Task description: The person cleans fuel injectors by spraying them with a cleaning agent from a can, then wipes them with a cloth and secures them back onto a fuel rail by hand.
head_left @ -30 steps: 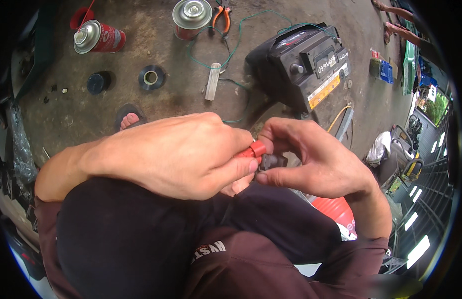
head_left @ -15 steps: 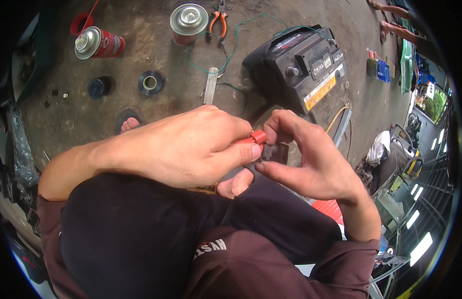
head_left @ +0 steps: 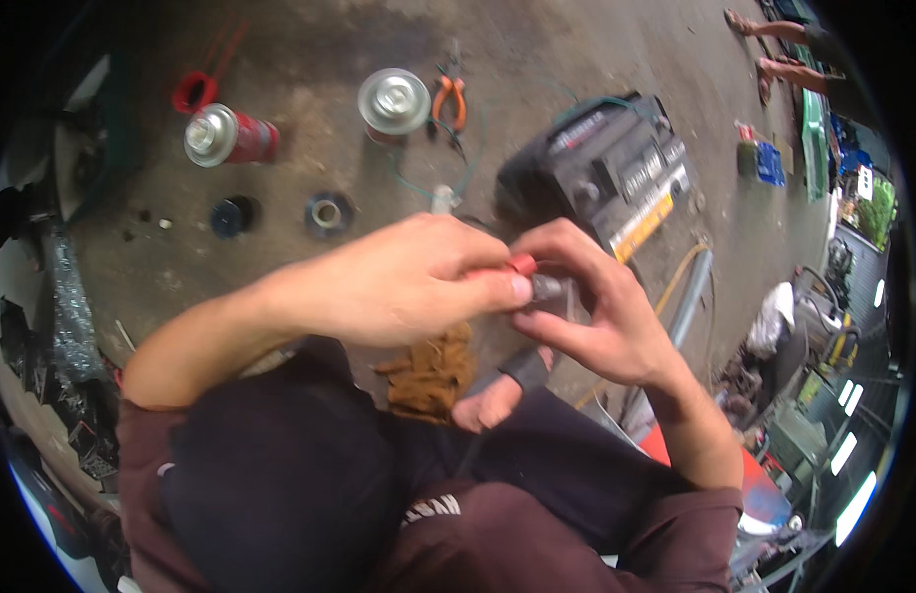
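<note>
The whole floor (head_left: pixel 309 49) has slid down in view over the last half second, which suggests that the head tipped rather than that anything on it was moved. The battery (head_left: pixel 596 168) sits ahead as it did, leaning in the lens, with both hands on the near side of it. A brown cloth (head_left: pixel 433 376), barely showing a moment ago, now lies in plain sight below the left hand (head_left: pixel 398 287), beside the foot (head_left: pixel 489 403). The red can (head_left: pixel 245 136), the pliers (head_left: pixel 448 104) and the tape (head_left: pixel 313 219) keep their places relative to one another. The right hand (head_left: pixel 616 306) has thumb and forefinger apart, curved around the grey part (head_left: pixel 549 288); blur makes it unclear whether any finger touches it. The left grip remains clamped, thumb against fingers, on the red piece (head_left: pixel 522 264), its end poking out between the two hands, just beside the grey part. The work on these small parts thus appears unbroken, no new step begun.
</note>
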Available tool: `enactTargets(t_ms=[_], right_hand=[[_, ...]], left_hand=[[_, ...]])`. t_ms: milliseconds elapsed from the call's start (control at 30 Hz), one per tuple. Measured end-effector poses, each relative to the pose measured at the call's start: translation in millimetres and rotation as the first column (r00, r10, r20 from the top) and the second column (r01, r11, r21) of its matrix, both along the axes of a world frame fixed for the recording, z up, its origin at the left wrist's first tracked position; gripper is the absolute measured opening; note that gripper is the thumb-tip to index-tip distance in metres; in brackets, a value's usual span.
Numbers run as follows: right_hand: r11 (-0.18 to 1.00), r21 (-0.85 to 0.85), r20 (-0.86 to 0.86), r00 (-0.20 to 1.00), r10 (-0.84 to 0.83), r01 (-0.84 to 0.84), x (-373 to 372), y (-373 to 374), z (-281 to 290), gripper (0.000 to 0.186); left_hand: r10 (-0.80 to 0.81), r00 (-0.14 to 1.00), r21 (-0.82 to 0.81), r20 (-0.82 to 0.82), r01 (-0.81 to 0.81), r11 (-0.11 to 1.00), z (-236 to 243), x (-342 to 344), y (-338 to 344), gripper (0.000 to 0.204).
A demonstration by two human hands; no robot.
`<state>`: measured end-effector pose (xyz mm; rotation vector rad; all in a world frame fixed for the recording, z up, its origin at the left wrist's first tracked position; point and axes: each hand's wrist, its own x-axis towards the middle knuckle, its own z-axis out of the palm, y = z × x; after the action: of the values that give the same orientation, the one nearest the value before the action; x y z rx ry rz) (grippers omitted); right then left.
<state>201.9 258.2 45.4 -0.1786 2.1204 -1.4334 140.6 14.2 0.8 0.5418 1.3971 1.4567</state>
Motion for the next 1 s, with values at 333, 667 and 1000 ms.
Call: enactTargets(t_ms=[333,667,1000], right_hand=[[0.974,-0.139,0.034,0.983,-0.178,0.181,30.7,5.6,-10.2,0.043],[0.960,-0.105,0.029,0.966,-0.257,0.259,44.5,27.0,-6.3,0.048],[0.848,-0.130,0.113,0.858,-0.502,0.513,86.9,36.7,-32.1,0.046]], left_hand=[[0.143,0.963,-0.178,0.229,-0.103,0.979,-45.1,-12.6,-71.0,0.043],[-0.433,0.528,-0.637,-0.731,-0.299,0.711,-28.0,-157.1,91.1,0.032],[-0.483,0.772,-0.910,-0.414,-0.341,0.234,-211.8,-165.5,162.1,0.095]])
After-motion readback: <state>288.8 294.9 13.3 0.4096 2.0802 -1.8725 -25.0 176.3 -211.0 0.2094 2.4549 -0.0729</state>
